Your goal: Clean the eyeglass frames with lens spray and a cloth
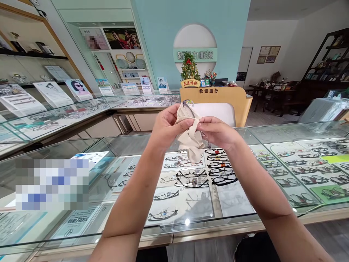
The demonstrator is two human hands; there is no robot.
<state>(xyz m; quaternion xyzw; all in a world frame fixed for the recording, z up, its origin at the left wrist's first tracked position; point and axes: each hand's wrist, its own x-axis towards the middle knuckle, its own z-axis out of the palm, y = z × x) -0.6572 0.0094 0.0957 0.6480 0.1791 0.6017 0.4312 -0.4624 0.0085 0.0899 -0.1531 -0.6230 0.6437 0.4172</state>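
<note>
Both my hands are raised above the glass counter, close together around a cream cleaning cloth [189,140] with zigzag edges. A pair of eyeglasses [205,141] is partly wrapped in the cloth; a rounded lens shows below my right fingers and a curved dark end sticks out at the top. My left hand [172,122] is closed, its thumb pressing the bunched cloth over the glasses. My right hand [216,128] pinches the cloth's right side beside the lens; its exact hold on the frame is partly hidden. A loose end of cloth hangs down.
Beneath my hands, the glass display counter [174,227] holds several rows of eyeglasses [223,179]. Another display case [144,105] runs along the back and left. A white chair back [215,111] stands before the wooden cashier desk [240,105]. A plastic-wrapped grey object [321,112] is at right.
</note>
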